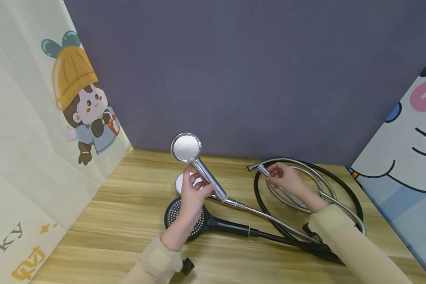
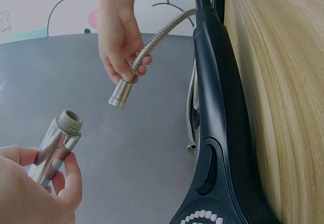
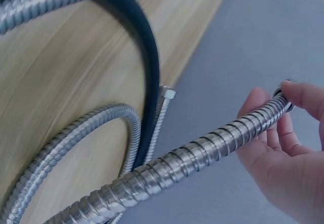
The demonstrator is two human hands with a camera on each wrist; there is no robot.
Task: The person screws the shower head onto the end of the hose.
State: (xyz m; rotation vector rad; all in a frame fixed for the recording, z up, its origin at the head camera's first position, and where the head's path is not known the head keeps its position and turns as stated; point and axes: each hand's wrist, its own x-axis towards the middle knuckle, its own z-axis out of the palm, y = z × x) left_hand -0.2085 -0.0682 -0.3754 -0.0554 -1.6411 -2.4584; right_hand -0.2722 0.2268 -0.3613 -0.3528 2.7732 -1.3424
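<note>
My left hand (image 1: pixel 191 203) holds a chrome shower head (image 1: pixel 186 147) by its handle, raised above the table with the round face up and to the left. In the left wrist view the handle's threaded end (image 2: pixel 71 120) is bare. Across from it, my right hand (image 1: pixel 289 181) pinches a flexible metal shower hose (image 3: pixel 187 166) just behind its conical chrome connector (image 2: pixel 120 95). A gap separates connector and threaded end. Under my left hand lie a black shower head (image 1: pixel 230 227) and another chrome one with a pale face (image 1: pixel 179 184), partly covered by the hand.
Coils of metal hose (image 1: pixel 314 172) and a black hose (image 1: pixel 357 207) lie on the right of the wooden table (image 1: pixel 106 225). A loose hose nut (image 1: pixel 249 168) rests near the grey back wall (image 1: pixel 234 79). Printed cartoon panels stand on both sides.
</note>
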